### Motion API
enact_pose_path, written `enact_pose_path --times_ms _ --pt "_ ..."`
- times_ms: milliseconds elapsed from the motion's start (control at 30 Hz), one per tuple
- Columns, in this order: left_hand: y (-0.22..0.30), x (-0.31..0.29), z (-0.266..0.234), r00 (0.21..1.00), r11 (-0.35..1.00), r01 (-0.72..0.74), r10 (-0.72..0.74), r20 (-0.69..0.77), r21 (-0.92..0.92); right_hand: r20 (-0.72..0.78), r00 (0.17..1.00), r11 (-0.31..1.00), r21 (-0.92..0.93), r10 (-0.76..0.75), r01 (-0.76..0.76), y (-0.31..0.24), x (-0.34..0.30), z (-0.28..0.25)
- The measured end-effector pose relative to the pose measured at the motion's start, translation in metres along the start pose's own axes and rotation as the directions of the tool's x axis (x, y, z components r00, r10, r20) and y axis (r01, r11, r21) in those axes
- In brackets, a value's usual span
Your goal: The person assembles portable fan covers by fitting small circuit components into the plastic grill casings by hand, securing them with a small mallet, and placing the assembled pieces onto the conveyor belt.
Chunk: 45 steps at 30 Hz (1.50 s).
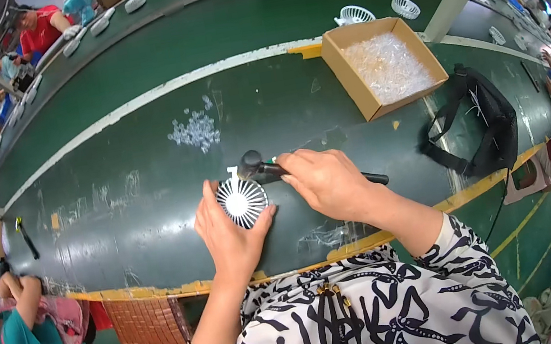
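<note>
My left hand [228,234] is curved around a round white fan grille [243,203] with radial slats and a white center, thumb at one edge and fingers at the other. A small white tab sticks out at the grille's far side. My right hand [324,178] is closed on the handle of a hammer [252,161]. Its dark rounded head is right at the grille's far edge, beside the tab; whether they touch I cannot tell. The hammer's black handle end shows past my hand on the right. Beyond the grille lies a loose pile of small clear plastic pieces [198,130].
An open cardboard box [366,102] full of clear plastic pieces stands far right, with white grilles [405,7] behind it. A black bag [488,114] with a strap lies right. Another hammer [27,239] lies at the left. Co-workers sit at both sides; more white parts line the far belt.
</note>
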<state>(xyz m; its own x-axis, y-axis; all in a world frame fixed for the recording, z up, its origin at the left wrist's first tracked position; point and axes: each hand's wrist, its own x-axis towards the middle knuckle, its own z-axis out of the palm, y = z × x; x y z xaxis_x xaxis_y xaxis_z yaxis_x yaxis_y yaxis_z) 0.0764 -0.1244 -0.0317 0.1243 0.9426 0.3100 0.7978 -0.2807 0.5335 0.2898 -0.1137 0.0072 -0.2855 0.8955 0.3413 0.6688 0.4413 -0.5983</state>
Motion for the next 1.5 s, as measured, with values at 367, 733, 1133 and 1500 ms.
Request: enact_pose_path --times_ms 367,733,1133,1500 --pt "-0.004 -0.011 -0.002 0.999 0.998 0.052 -0.052 0.009 -0.025 -0.497 0.751 0.895 -0.138 -0.434 0.425 -0.036 0.026 -0.005" --pt "-0.01 -0.012 -0.005 1.0 0.995 -0.012 0.012 0.004 -0.099 -0.201 0.976 0.974 -0.224 -0.081 0.034 0.008 0.022 0.01" --pt "-0.041 0.039 -0.005 0.963 0.863 0.13 -0.228 -0.147 -0.487 0.244 0.938 0.742 0.576 0.245 -0.344 0.019 0.031 0.056" --pt "-0.057 0.086 0.02 0.98 0.984 0.151 -0.162 -0.114 -0.097 0.263 0.946 0.685 0.655 0.188 -0.318 0.031 0.028 0.059"
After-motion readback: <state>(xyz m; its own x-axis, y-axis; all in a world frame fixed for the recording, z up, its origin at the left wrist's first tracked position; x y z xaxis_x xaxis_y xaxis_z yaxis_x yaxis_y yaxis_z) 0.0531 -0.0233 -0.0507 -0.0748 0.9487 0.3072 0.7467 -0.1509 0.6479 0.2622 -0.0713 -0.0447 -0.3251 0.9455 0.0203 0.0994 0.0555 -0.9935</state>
